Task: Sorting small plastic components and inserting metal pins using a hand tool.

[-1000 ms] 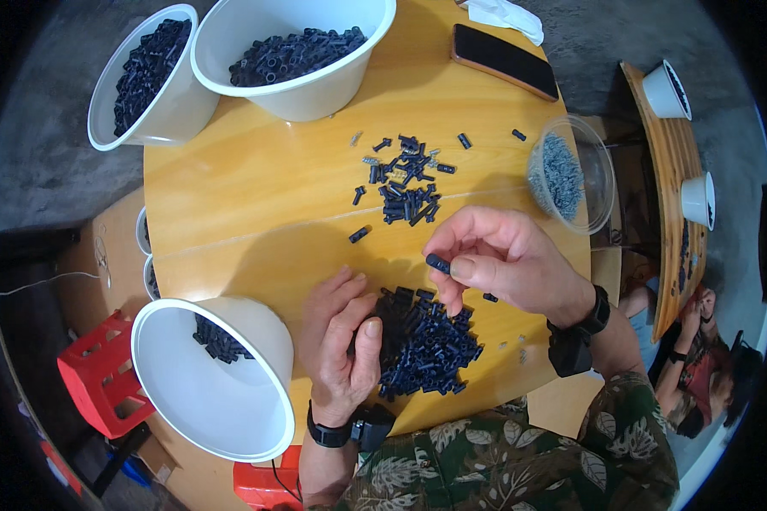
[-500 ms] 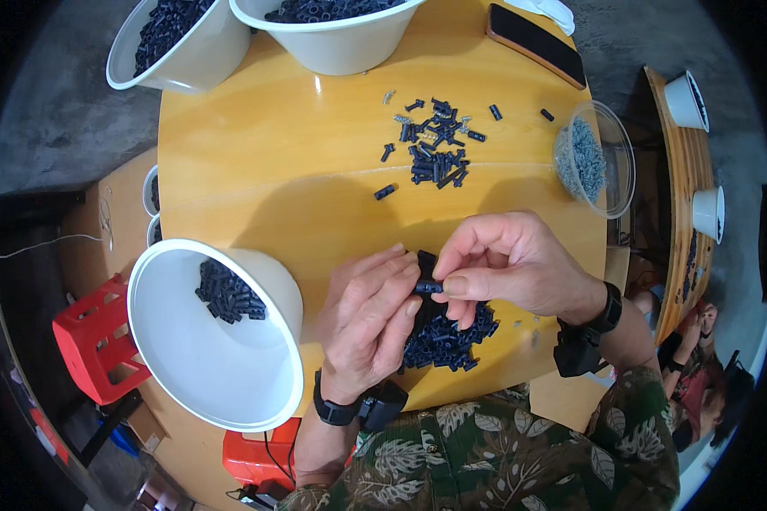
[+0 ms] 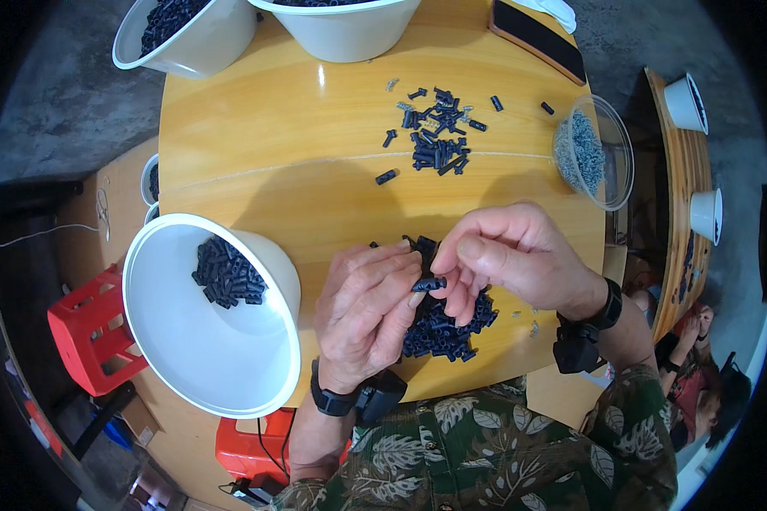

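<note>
My left hand is closed, its thumb and fingers pinching a small black tubular plastic part whose end sticks out toward the right. Close beside that end is my right hand, fingers loosely bent and thumb drawn back from the fingertips; I see nothing held in it. Under both hands lies a pile of short black tubes, partly hidden by them. Farther away on the table is a scatter of black pins and tubes, with a few small metal springs among them.
A white bucket with black parts tilts at the left. Two white tubs of black parts stand at the back. On the right are a clear bowl of small springs and a phone. A red stool is at far left.
My right thumb has lifted off the black part and back, leaving its end in view in my left hand. The whole view has shifted slightly.
</note>
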Tool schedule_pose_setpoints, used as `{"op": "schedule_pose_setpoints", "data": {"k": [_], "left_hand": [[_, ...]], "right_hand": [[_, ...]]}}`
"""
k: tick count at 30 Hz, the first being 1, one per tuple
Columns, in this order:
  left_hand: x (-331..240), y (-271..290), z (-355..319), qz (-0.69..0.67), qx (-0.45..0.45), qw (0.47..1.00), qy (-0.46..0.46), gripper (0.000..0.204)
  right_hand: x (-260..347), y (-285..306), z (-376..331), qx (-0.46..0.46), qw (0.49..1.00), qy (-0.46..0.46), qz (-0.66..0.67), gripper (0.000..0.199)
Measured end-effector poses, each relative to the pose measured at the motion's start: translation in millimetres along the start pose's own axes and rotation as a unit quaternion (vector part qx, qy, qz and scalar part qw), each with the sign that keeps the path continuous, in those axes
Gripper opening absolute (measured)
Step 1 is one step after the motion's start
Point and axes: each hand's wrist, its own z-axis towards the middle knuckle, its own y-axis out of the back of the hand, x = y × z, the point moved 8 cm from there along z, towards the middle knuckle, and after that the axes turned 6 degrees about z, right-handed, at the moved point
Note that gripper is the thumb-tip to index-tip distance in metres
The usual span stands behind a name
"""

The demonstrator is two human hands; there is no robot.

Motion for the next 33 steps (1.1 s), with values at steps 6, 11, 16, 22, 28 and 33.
{"op": "schedule_pose_setpoints", "data": {"k": [6,11,16,22,28,33], "left_hand": [[-2,4,-1,0.005,-0.015,1.0,-0.008,0.022],[-4,1,0,0.036,0.0,0.999,-0.022,0.024],[-7,1,-1,0.051,0.0,0.998,-0.033,0.025],[-10,-1,0,0.064,-0.001,0.998,-0.023,0.027],[-8,1,-3,0.034,-0.017,0.999,-0.028,0.027],[-8,2,-3,0.014,-0.03,0.999,-0.029,0.02]], "right_hand": [[0,1,-1,-0.013,1.0,0.005,-0.003,0.025],[-1,2,0,-0.024,0.999,0.005,-0.045,0.019],[-2,2,1,-0.026,0.998,0.005,-0.049,0.017],[-7,5,3,-0.032,0.998,0.009,-0.054,0.016],[-18,1,6,-0.01,1.0,-0.012,0.0,0.02],[-29,-3,14,0.056,0.997,-0.037,0.035,0.029]]}}
